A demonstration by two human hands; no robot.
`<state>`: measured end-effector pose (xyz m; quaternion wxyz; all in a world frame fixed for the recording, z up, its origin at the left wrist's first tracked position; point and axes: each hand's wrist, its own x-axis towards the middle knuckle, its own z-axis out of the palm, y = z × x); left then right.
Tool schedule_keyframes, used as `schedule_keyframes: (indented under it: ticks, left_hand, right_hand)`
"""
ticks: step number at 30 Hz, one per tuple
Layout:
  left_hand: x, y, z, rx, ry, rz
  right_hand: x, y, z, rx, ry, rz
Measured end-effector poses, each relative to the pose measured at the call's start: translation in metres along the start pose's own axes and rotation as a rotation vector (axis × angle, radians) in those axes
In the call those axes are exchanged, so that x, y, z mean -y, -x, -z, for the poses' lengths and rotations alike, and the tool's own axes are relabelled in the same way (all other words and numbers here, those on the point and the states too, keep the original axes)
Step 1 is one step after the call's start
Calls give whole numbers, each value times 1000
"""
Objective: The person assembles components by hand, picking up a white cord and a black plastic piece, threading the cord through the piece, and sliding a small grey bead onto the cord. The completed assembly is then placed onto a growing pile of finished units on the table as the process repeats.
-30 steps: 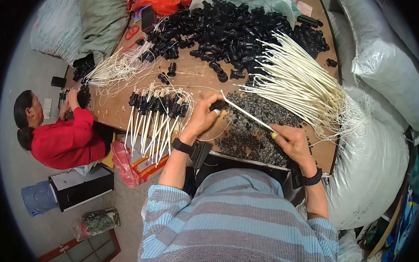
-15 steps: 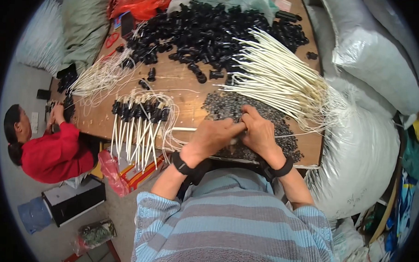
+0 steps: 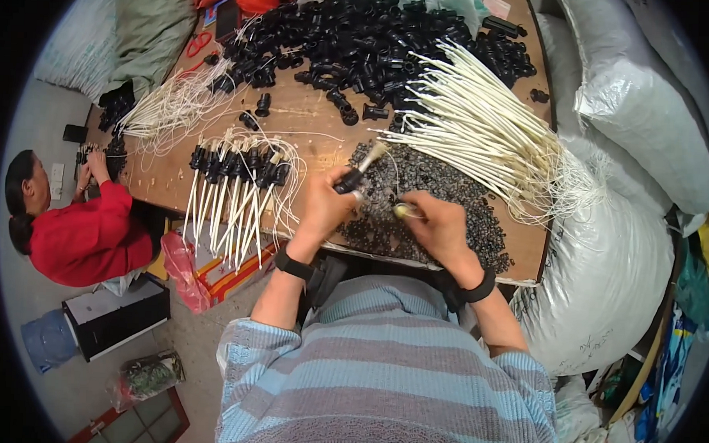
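Note:
My left hand (image 3: 324, 205) is closed around a black ribbed plastic fitting (image 3: 349, 181) with a pale frayed end (image 3: 375, 154) sticking out of its top. From that end a thin cord loops toward my right hand (image 3: 439, 226). The right fingers are pinched together, with a small pale yellowish spot at their tips; what it is I cannot make out. Both hands hover over a spread of small dark pieces (image 3: 479, 226). Left of them lies a row of white sleeved cords (image 3: 222, 209) fitted with black fittings (image 3: 230, 170).
A heap of black fittings (image 3: 353, 42) covers the back of the table (image 3: 311, 118). To the right lies a large bundle of white cords (image 3: 483, 120), and another bundle (image 3: 171, 110) is far left. White sacks (image 3: 602, 285) crowd the right edge. A person in red (image 3: 89, 232) works at left.
My hands have moved apart. The left has turned upward and left, bringing the black fitting into view; the right has dropped slightly lower. The view has shifted a little.

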<state>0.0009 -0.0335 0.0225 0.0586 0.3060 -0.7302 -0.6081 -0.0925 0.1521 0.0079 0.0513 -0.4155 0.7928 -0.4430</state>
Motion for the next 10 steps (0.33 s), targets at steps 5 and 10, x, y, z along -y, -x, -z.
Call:
schedule_keyframes:
  ticks: [5,10]
  left_hand:
    - [-11,2,-10,198,339,154]
    - [-2,4,-18,170,216,6]
  right_hand:
    - [9,-1,0,18,485,205]
    - [14,0,-3,-66,171,116]
